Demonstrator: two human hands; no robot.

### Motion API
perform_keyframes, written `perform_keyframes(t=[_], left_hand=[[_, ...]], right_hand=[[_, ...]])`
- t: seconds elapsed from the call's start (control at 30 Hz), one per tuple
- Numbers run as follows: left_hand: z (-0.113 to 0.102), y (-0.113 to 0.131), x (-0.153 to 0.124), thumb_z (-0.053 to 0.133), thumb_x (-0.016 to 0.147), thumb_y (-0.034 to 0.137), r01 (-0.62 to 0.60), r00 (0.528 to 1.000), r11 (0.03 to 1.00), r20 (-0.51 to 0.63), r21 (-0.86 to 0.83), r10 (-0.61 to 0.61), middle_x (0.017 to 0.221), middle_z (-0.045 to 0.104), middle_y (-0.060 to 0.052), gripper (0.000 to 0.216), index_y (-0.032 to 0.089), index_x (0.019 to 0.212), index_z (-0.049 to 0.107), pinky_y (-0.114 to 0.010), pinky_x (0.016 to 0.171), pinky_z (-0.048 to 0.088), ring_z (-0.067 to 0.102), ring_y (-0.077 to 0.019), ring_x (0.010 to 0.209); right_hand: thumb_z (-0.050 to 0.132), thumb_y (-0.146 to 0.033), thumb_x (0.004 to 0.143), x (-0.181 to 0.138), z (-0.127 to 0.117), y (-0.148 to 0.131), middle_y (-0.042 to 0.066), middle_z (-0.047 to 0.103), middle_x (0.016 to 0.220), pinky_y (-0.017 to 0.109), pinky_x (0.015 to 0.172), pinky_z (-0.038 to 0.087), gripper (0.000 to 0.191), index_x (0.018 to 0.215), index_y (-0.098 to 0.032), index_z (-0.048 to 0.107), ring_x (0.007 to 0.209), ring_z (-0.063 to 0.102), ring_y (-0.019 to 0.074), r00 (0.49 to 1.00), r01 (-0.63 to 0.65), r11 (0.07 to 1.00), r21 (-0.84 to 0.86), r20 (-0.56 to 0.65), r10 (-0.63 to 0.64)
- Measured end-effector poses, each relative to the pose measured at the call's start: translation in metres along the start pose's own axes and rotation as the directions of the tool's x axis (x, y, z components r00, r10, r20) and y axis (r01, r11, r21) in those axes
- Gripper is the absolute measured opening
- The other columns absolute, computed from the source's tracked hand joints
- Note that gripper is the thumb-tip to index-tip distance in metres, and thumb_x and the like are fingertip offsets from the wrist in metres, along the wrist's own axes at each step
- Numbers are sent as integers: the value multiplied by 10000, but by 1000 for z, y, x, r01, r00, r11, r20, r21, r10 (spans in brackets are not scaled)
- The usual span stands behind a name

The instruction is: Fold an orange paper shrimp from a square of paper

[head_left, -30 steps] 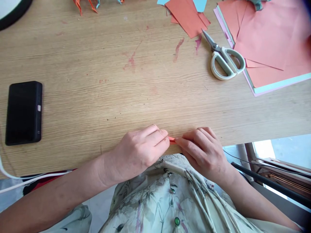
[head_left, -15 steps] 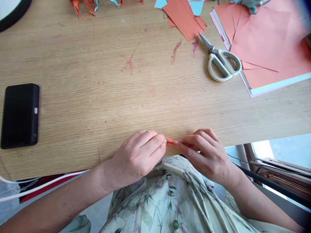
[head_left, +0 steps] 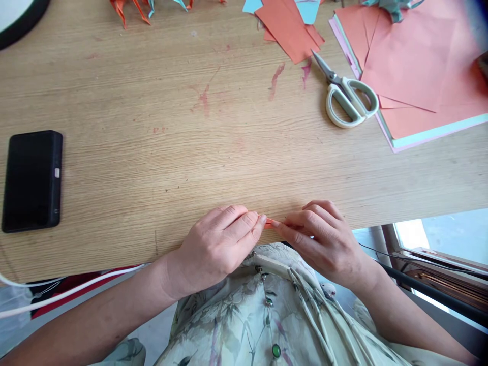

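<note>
A small piece of folded orange paper (head_left: pixel 269 222) lies between my hands at the table's near edge. Its left part is covered by the fingers of my left hand (head_left: pixel 223 239), which are closed over it. My right hand (head_left: pixel 324 239) pinches the other end between thumb and fingertips, the remaining fingers bent above. Only a short narrow stretch of the paper shows, so its full shape is hidden.
Grey-handled scissors (head_left: pixel 345 96) lie beside a stack of orange, mint and pink paper (head_left: pixel 412 66) at the right. Orange cut strips (head_left: pixel 287 30) are at the back. A black boxy device (head_left: pixel 32 180) sits at the left. Orange folded figures (head_left: pixel 129 10) stand at the far edge.
The left fingertips have slid slightly right along the orange paper, so less of it shows. My right hand has hardly moved.
</note>
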State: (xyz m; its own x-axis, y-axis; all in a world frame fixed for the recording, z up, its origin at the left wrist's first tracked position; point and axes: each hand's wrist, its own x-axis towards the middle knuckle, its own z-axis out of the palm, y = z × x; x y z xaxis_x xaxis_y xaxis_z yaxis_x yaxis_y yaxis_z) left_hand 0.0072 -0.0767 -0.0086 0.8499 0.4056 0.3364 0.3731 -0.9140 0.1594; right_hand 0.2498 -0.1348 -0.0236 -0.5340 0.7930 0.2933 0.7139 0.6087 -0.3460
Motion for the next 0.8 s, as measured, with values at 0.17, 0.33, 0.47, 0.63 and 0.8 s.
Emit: perform_keyframes(t=[0.17, 0.33, 0.47, 0.63, 0.8], left_hand=[[1, 1, 2, 603, 959, 79, -4, 1000, 1000, -3, 3, 4, 1023, 771, -85, 190, 66, 1132, 680, -360, 749, 571, 677, -220, 898], [2, 1, 0, 564, 974, 66, -13, 1000, 1000, -20, 9, 13, 1019, 771, -93, 212, 55, 1160, 666, -362, 746, 569, 677, -225, 909], [3, 0, -1, 553, 981, 68, -26, 999, 999, -25, 22, 26, 1000, 769, -89, 207, 61, 1152, 668, -360, 723, 569, 677, -221, 897], [4, 0, 0, 616, 949, 62, -39, 998, 999, -41, 30, 40, 979, 766, -77, 211, 51, 1151, 679, -365, 730, 578, 677, -218, 886], [5, -1, -1, 672, 925, 82, -72, 997, 996, -33, 50, 74, 1002, 765, -64, 299, 53, 1223, 670, -369, 751, 581, 677, -220, 905]], right_hand=[[572, -143, 979, -3, 0, 2, 59, 691, 916, 375, 765, 435, 212, 1155, -204, 674, 803, 547, 195, 1000, 8, 1000, 23, -1, -8], [598, -103, 955, -16, -6, 9, 58, 684, 917, 371, 766, 451, 233, 1153, -200, 673, 789, 567, 178, 999, -10, 999, 39, -51, 12], [637, -50, 910, -22, -7, 11, 63, 683, 896, 373, 755, 464, 298, 1177, -181, 655, 777, 579, 181, 993, -21, 999, 40, -114, 26], [699, -119, 900, -12, 1, 3, 47, 668, 848, 355, 705, 414, 161, 1047, -183, 679, 732, 568, 171, 978, -132, 988, 81, -150, 143], [672, -163, 926, -1, 3, -4, 27, 639, 804, 360, 712, 371, 35, 916, -196, 671, 717, 538, 171, 965, -233, 969, 81, -104, 241]])
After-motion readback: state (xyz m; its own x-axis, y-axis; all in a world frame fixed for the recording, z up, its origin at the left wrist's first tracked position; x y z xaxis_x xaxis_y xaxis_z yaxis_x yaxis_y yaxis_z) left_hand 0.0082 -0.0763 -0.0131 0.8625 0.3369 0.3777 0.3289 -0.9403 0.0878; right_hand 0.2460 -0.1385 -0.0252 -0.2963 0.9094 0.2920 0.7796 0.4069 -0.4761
